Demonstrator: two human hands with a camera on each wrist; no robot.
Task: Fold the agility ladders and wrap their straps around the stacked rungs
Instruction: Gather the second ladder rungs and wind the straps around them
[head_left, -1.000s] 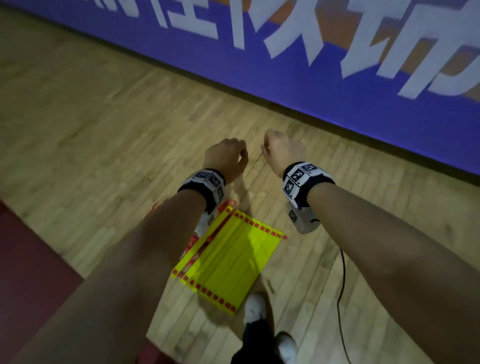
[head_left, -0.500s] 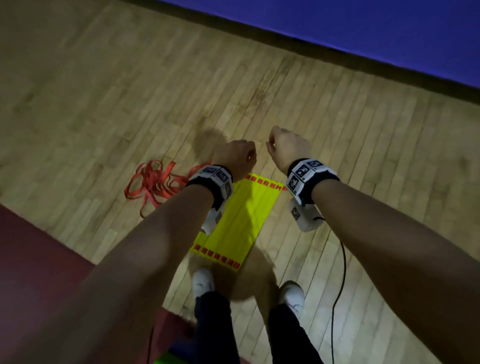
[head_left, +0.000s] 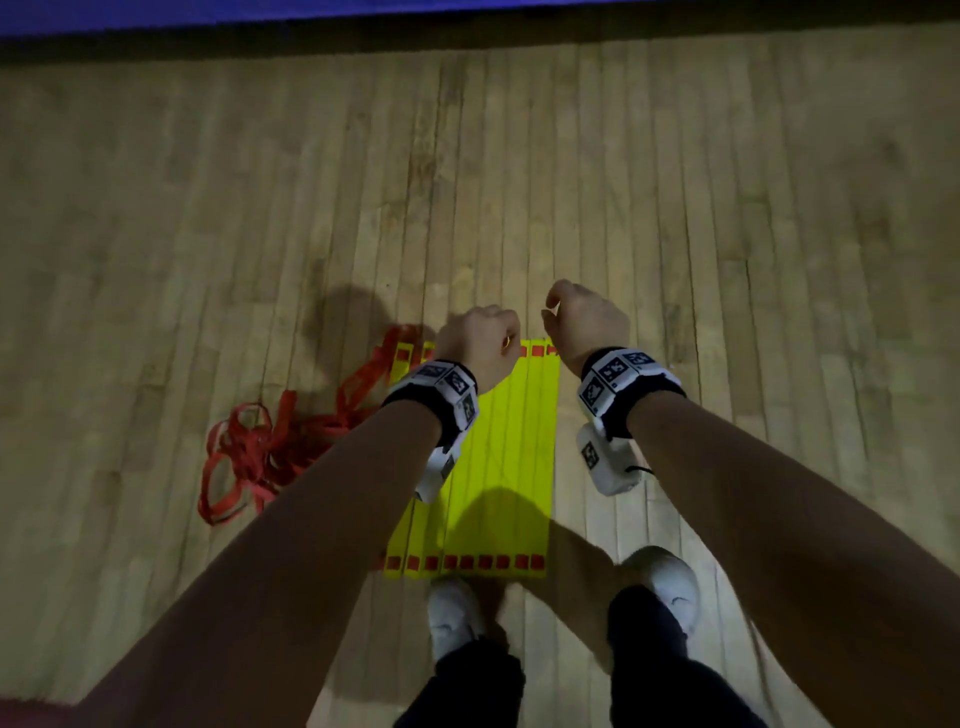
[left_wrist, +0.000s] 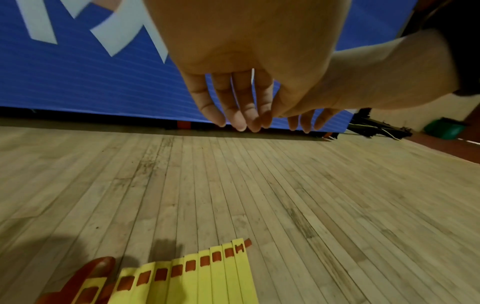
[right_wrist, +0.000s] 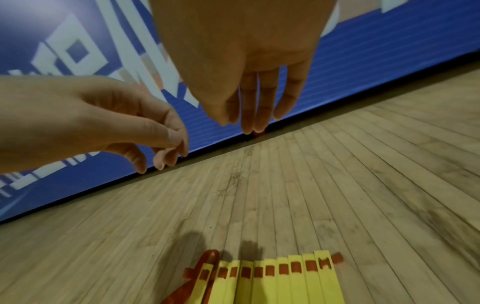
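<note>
Gym floor (head_left: 675, 208): yellow ladder rungs (head_left: 498, 467) lie side by side at the person's feet, red straps (head_left: 270, 447) heaped alongside. Left hand (head_left: 480, 345) & right hand (head_left: 587, 322) hover above, fingers relaxed, holding nothing. Next, prob.: gather rungs into a stack.

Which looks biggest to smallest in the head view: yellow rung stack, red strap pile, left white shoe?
1. Yellow plastic rung stack
2. Tangled red strap pile, partly hidden by the forearm
3. Left white shoe, partly hidden by the trouser leg
</note>
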